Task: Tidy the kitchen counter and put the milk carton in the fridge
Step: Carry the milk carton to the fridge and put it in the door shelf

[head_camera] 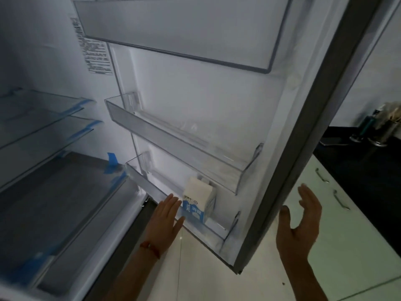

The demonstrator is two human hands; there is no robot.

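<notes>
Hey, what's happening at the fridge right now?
A person stands at the open fridge door. The milk carton sits upright in the lowest door bin, and neither hand is holding it. The left hand is open, next to the carton at the bin's front. The right hand is open too, near the door's outer edge, possibly about to swing it shut. The other door bins look empty.

Single head-worn wide view, close before the open fridge door (249, 105), facing forward and down, shelves (43, 127) left, counter (358, 166) far right
</notes>
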